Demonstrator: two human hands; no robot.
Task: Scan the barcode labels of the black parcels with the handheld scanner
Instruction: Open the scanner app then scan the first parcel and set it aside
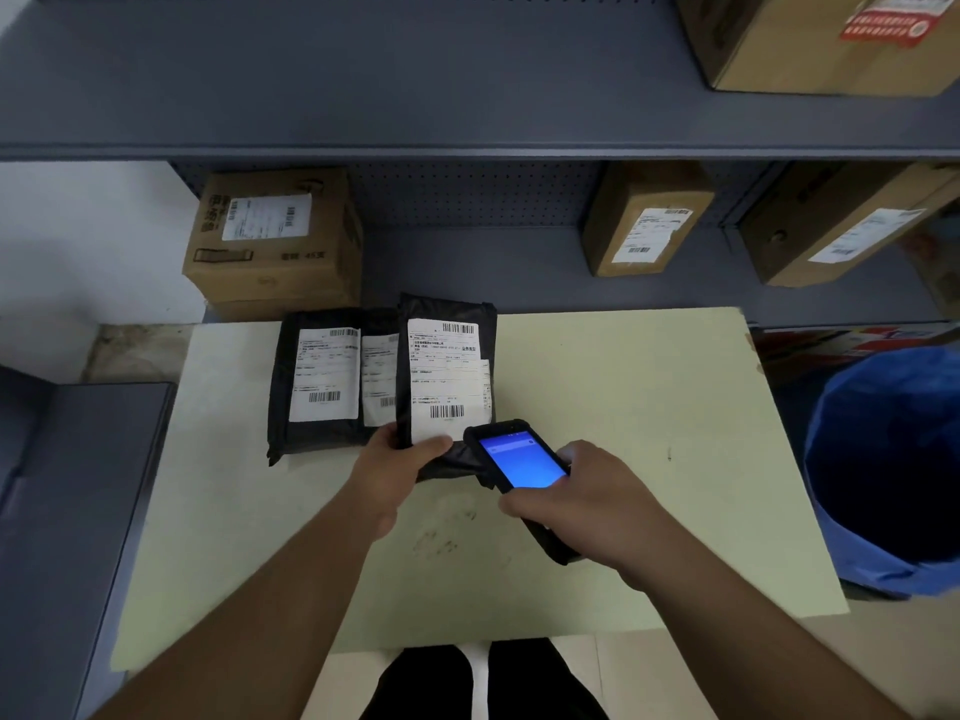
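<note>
Three black parcels with white barcode labels lie at the far left of the pale table (649,459). The right parcel (447,314) overlaps the middle parcel (379,324); the left parcel (280,387) lies flat beside them. My left hand (400,465) grips the near edge of the right parcel, thumb on its label (444,376). My right hand (597,506) holds the black handheld scanner (519,459), its blue screen lit, its top end just below the label's lower barcode.
A blue-lined bin (883,470) stands right of the table. Grey shelving behind holds cardboard boxes (275,241), (644,220), (841,226); another box (821,39) sits on the upper shelf. A grey surface (67,511) lies to the left.
</note>
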